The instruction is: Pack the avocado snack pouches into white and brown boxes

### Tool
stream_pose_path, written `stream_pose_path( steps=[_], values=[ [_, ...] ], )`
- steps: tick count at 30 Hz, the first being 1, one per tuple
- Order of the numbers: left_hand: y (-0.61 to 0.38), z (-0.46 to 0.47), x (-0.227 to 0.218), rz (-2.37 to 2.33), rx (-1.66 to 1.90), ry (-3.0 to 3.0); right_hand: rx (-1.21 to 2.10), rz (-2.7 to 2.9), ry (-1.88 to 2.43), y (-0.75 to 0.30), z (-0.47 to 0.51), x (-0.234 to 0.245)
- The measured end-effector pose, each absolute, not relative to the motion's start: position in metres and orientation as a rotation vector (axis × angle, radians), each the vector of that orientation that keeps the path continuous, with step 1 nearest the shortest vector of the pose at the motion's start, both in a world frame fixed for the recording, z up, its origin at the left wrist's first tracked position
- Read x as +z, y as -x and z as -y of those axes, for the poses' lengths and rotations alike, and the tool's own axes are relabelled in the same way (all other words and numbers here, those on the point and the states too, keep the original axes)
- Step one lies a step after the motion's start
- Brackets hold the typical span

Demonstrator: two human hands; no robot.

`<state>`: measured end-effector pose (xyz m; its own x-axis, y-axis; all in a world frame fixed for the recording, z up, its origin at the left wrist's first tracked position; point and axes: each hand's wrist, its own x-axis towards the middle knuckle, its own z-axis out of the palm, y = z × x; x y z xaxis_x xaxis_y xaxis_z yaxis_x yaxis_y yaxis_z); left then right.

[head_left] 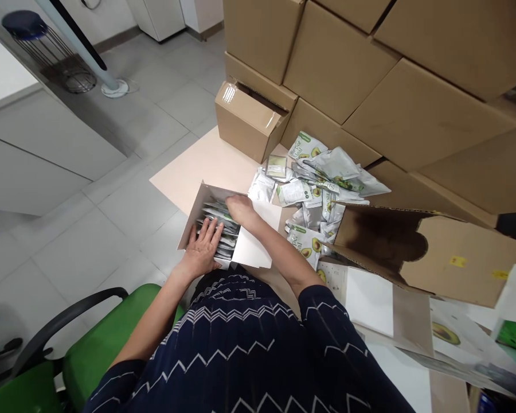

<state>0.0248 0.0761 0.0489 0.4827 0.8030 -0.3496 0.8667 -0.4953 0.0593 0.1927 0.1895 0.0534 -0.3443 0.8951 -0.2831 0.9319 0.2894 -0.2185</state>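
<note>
A white carton (255, 244) stands with its flaps raised on the table in front of me. Inside, a row of silver-and-green sachets (226, 244) is packed on edge. My left hand (203, 246) is open, its fingers lying flat across the tops of the sachets at the carton's left side. My right hand (242, 211) reaches into the far right corner with its fingers curled down among the sachets. Whatever those fingers hold is hidden. Beyond it lies a loose heap of pouches (298, 192) with avocado pictures.
A small brown box (245, 123) stands at the back, against stacked cardboard boxes (339, 63). An open cardboard box (456, 258) lies on its side at the right. Flattened printed cartons (370, 301) lie below it. A green chair (98, 338) is at my left.
</note>
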Motion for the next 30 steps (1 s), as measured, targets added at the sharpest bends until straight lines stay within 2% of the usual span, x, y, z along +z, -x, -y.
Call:
stream_pose_path(
  steps=[7,15,17,23,30],
  values=[
    [-0.02,-0.076,0.044,-1.424,-0.35,-2.545,-0.609,-2.602,-1.902,-0.214,-0.167,0.064],
    [-0.017,-0.073,0.044,-1.419,-0.303,-2.547,-0.814,-2.638,-2.642,-0.277,-0.165,0.065],
    [-0.014,-0.07,0.043,-1.43,-0.266,-2.555,-0.904,-2.703,-2.572,-0.284,-0.167,0.061],
    [0.006,-0.054,0.05,-1.493,-0.131,-2.591,-1.139,-2.864,-1.914,-0.28,-0.167,0.054],
    [0.042,-0.036,0.069,-1.445,-0.132,-2.64,-0.918,-2.64,-1.833,-0.273,-0.155,0.061]
  ],
)
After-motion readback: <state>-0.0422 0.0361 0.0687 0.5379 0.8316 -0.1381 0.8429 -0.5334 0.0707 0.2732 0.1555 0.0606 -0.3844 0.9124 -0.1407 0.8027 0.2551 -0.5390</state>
